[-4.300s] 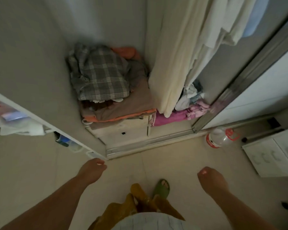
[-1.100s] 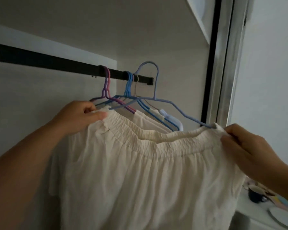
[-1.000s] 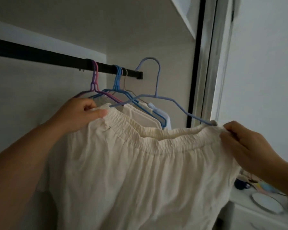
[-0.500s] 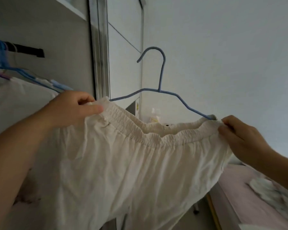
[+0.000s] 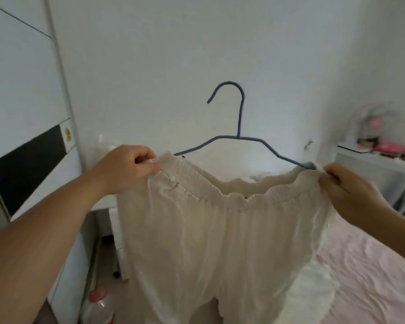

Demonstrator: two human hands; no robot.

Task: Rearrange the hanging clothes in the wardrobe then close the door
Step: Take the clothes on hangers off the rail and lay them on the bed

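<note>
Cream fabric dominates the view: a light pair of trousers (image 5: 211, 230) with a gathered elastic waistband, hung on a blue wire hanger (image 5: 240, 127) and held out in the open room, well away from any rail. The left hand (image 5: 126, 169) pinches the waistband at the hanger's left end, thumb over the fabric and fingers curled behind it. The right hand (image 5: 346, 190) pinches the waistband at the hanger's right end in the same way. Gripping both ends keeps the elastic stretched across the wire arms, so the garment likely cannot slip off while it is carried. The hook stands upright above the waistband, free and catching on nothing. Left of the hanger runs the white wardrobe door (image 5: 21, 113) with a dark panel; the wardrobe's inside is out of sight. Below and right of the hanger lies a bed with a pink sheet (image 5: 360, 277), and further right a shelf (image 5: 379, 157) carrying small pink items. A clear bottle (image 5: 98, 307) with a red collar stands on the floor below the left forearm. Judged from this, rehanging and closing the door remain to be done.
</note>
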